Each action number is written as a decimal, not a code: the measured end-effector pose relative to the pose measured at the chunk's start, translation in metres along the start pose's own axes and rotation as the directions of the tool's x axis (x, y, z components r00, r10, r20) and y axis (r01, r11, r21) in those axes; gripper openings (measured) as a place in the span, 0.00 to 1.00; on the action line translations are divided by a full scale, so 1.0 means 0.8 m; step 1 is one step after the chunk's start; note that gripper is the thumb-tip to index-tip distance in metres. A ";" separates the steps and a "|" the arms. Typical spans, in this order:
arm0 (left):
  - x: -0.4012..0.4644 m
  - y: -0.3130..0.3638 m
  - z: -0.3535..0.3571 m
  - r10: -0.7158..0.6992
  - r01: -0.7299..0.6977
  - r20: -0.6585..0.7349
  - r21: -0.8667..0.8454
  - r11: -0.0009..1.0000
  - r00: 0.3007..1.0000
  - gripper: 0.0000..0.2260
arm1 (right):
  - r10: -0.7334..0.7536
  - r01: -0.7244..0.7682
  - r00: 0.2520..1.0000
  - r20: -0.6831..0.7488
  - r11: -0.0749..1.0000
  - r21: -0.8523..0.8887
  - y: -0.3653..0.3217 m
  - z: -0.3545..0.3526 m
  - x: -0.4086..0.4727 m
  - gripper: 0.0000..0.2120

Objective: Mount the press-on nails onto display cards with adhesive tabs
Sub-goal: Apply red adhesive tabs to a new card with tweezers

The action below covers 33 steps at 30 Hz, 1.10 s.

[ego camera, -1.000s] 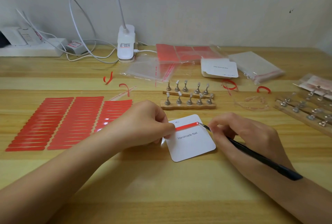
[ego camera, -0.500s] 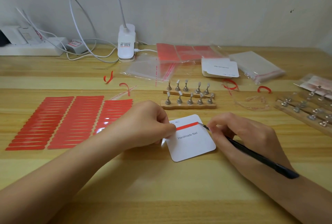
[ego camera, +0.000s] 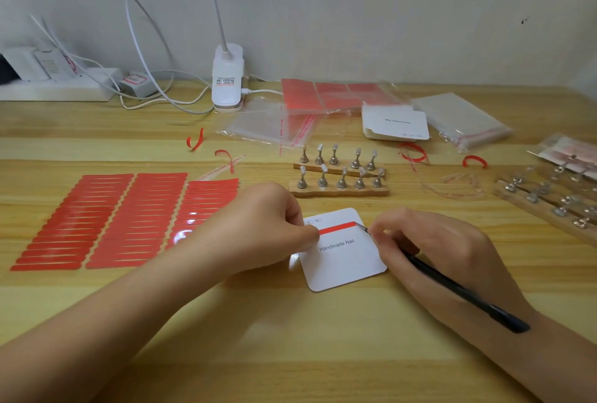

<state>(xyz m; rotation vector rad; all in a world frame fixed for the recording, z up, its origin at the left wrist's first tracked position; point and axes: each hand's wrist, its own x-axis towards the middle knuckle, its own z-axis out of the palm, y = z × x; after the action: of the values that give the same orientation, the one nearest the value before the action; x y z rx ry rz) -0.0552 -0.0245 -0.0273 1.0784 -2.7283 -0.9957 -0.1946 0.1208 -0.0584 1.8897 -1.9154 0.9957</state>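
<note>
Near the middle of the tabletop [ego camera: 290,338] lies the card [ego camera: 342,257], a red strip [ego camera: 337,228] stuck across its far part. The left hand [ego camera: 258,228] curls its fingers onto the strip's left end, seemingly to pin it. The right hand [ego camera: 429,241] pinches a black tool [ego camera: 452,289], whose tip meets the strip's right end, likely to lift the liner; the nails [ego camera: 339,173] wait on stands just beyond.

Your worktop [ego camera: 290,338] is pale wood with a smooth, faintly shiny grain; the display card [ego camera: 345,260] looks like matt white paper; the red adhesive tabs [ego camera: 106,224] are glossy; the nail stands [ego camera: 339,173] are dull metal on raw wooden strips; the bags [ego camera: 265,124] are clear, crinkled plastic.
</note>
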 end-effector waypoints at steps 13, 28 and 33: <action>-0.014 0.006 0.011 0.366 -0.268 -0.188 0.404 0.875 0.911 0.10 | -0.008 0.008 1.000 0.025 1.000 -0.005 -0.001 -0.001 0.002 0.08; -0.005 0.000 0.012 0.536 -0.472 -0.024 0.441 0.763 0.844 0.19 | 0.252 -0.257 0.966 0.052 0.939 0.227 -0.002 -0.004 0.001 0.02; -0.005 -0.001 0.013 0.527 -0.462 -0.026 0.447 0.766 0.849 0.20 | 0.419 -0.396 0.908 0.024 0.836 0.381 0.002 -0.007 0.006 0.05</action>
<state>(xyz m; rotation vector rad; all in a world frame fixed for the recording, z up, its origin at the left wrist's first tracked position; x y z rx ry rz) -0.0549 -0.0166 -0.0352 0.3629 -2.9188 -0.2302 -0.1980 0.1210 -0.0516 1.6212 -2.2763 1.6368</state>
